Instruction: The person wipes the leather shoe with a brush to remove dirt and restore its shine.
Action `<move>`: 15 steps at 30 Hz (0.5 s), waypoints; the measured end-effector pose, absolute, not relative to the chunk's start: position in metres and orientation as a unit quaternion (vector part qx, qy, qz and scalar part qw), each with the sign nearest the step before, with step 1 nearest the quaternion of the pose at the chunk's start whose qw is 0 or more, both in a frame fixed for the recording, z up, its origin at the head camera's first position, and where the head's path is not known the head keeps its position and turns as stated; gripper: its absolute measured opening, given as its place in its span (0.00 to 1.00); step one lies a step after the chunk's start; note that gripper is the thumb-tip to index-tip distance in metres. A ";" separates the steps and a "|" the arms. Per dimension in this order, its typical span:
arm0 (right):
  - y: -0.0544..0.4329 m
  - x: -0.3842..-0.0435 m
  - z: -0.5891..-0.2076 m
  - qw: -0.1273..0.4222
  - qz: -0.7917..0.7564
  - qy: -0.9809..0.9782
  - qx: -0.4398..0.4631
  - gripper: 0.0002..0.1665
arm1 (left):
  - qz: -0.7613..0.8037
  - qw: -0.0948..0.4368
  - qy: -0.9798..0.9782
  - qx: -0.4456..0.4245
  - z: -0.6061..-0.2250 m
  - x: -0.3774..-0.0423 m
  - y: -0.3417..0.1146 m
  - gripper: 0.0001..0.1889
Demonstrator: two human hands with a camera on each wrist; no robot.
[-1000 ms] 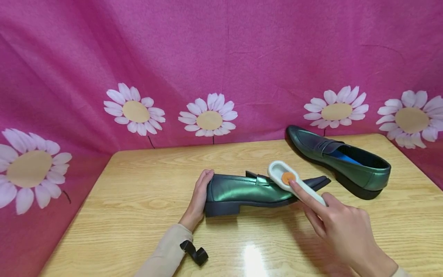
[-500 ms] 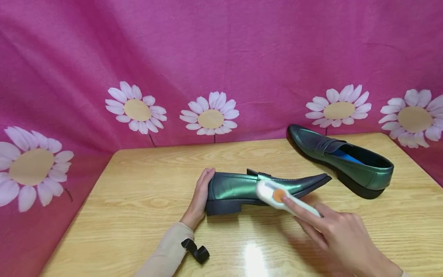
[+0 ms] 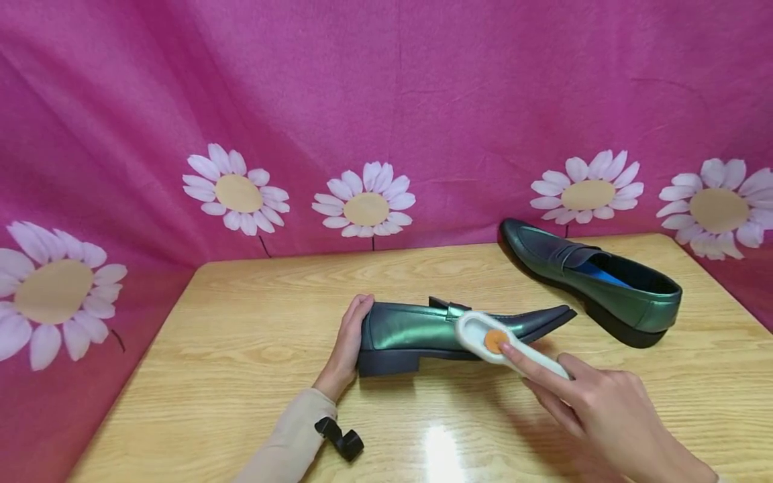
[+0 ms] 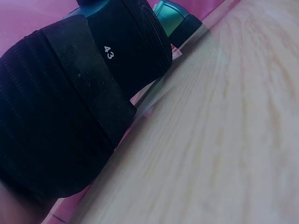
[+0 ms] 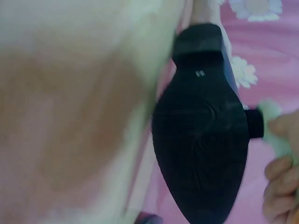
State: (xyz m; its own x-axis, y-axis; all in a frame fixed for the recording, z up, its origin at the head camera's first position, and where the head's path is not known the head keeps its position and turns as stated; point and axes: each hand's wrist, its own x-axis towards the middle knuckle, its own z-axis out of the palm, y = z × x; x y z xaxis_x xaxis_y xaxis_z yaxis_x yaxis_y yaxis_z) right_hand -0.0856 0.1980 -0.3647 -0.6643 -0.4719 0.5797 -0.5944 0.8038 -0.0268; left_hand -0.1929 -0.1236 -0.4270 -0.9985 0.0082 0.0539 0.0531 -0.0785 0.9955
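My left hand (image 3: 349,335) grips the heel end of a glossy green-black loafer (image 3: 401,327), held on its side's edge above the table with the toe pointing right. My right hand (image 3: 610,406) holds a white brush (image 3: 474,329) by its handle, index finger on the orange button (image 3: 496,341). Against the loafer's side the brush head covers part of the upper. Black bristles (image 5: 255,123) meet the shoe's edge in the right wrist view, beside the dark sole (image 5: 201,135). The left wrist view shows the sole marked 43 (image 4: 108,52); the left fingers are mostly hidden there.
A second loafer (image 3: 604,288) with a blue insole stands at the table's back right. The wooden table (image 3: 260,302) meets a pink flowered cloth (image 3: 447,121) behind. A black strap (image 3: 339,439) hangs from the left sleeve (image 3: 290,436).
The brush has moved from the upper toe area down and left along the loafer's side, then slightly right. The left hand and the held loafer stay nearly in place.
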 end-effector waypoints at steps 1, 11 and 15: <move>0.198 -0.086 -0.365 0.300 0.105 -0.905 0.283 0.32 | -0.734 0.015 -0.678 -0.022 -0.427 -0.193 -0.124 0.14; 0.198 -0.076 -0.369 0.268 0.105 -0.913 0.289 0.32 | -0.733 0.017 -0.679 -0.023 -0.428 -0.193 -0.124 0.14; 0.206 -0.082 -0.365 0.314 0.097 -0.917 0.226 0.33 | -0.732 0.015 -0.681 -0.023 -0.427 -0.193 -0.124 0.14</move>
